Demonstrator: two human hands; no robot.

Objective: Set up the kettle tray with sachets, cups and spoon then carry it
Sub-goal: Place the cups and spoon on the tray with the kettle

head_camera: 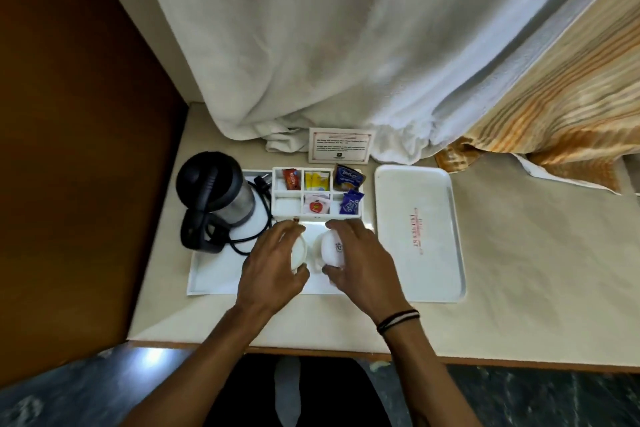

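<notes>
Both forearms were extended from the near edge of the worktop (519, 253), a dark and pale corded band (398, 320) being worn at the right wrist. Each hand was curled round a cup on the near half of the kettle tray (211, 274): the left hand (273, 267) was closed over the left cup (299, 250), seen open-mouthed and tilted, and the right hand (360, 263) was wrapped over the right cup (331, 246), whose printed side was turned upward. The cups were held just beside each other and appeared to be smooth glazed white ceramic; whether they were touching the tray could not be told. The cup-placing step was judged to be in hand, the sachets being already lodged in the white compartmented organiser (317, 192) at the far edge of the tray: a red one (291, 178), yellow ones (316, 181), a pale one with a red emblem (314, 204), and crinkled blue foil ones (350, 202) at its right end. A dark-lidded, brushed-metal kettle (221, 187) was seen at the tray's far left corner, its black cord (256, 225) looped beside it. No spoon could be made out. The next move was judged to call for setting both cups upright and stable, then finding the spoon. A second white tray (419, 232), flat with rounded corners, lay just beside on the right.
</notes>
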